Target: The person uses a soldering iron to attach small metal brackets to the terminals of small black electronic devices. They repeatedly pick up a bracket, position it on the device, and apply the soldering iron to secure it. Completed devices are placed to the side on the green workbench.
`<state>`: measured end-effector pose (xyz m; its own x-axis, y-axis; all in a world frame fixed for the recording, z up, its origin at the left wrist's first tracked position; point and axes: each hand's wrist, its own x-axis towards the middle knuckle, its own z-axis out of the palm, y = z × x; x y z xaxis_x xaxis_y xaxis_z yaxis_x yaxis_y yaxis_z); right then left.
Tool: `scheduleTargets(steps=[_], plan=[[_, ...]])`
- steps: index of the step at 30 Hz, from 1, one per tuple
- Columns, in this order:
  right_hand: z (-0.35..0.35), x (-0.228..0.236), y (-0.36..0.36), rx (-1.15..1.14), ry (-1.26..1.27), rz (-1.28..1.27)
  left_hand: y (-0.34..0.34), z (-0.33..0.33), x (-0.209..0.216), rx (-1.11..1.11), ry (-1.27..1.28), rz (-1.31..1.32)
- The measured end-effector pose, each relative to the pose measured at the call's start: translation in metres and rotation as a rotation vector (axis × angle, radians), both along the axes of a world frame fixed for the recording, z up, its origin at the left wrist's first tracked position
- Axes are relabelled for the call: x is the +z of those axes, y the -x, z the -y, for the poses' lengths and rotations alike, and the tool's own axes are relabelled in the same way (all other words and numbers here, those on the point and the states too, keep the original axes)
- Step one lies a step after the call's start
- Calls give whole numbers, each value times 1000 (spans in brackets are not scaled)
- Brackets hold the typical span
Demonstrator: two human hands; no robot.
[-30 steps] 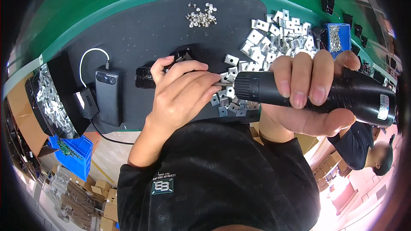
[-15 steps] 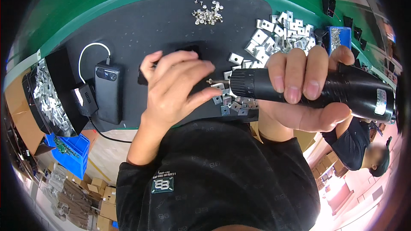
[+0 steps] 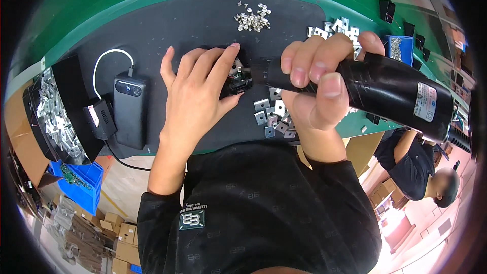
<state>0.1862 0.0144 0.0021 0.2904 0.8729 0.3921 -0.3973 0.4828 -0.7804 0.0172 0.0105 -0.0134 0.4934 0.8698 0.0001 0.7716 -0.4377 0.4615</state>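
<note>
My right hand point(image 3: 324, 78) is wrapped around a black electric screwdriver point(image 3: 390, 91), which lies almost level with its nose to the left. That nose reaches a small black housing point(image 3: 237, 87) with shiny metal parts inside; the bit itself cannot be made out. Over the housing's left side lies my left hand point(image 3: 193, 86), index finger and thumb at its edges and the little finger sticking out. Much of the housing is hidden under this hand. Just below the screwdriver, several flat silver metal plates with holes point(image 3: 261, 105) are scattered on the black mat point(image 3: 193, 23).
Loose silver screws point(image 3: 253, 19) are heaped at the far middle. More plates point(image 3: 341, 25) lie behind my right hand, near a blue bin point(image 3: 401, 49). A cabled power bank point(image 3: 131, 111) and a black box of metal pieces point(image 3: 78, 116) stand left. Another person point(image 3: 413, 165) is at right.
The screwdriver has come left and its nose has met the housing; the screw seen at its tip is now out of sight. My left hand has settled onto the housing.
</note>
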Motion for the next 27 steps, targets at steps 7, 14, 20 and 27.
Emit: scheduleTargets(steps=[7, 14, 20, 27], plan=[[-5, -7, 5, 10, 19, -51, 1, -2, -1, 6, -21, 27], [-4, -15, 11, 22, -16, -59, 0, -6, -2, -19, -14, 47], [-3, -13, 3, 145, 52, 182, 0, -9, -4, -32, -13, 58], [4, -19, 6, 129, -71, 211, -1, -6, -5, -36, -31, 55]])
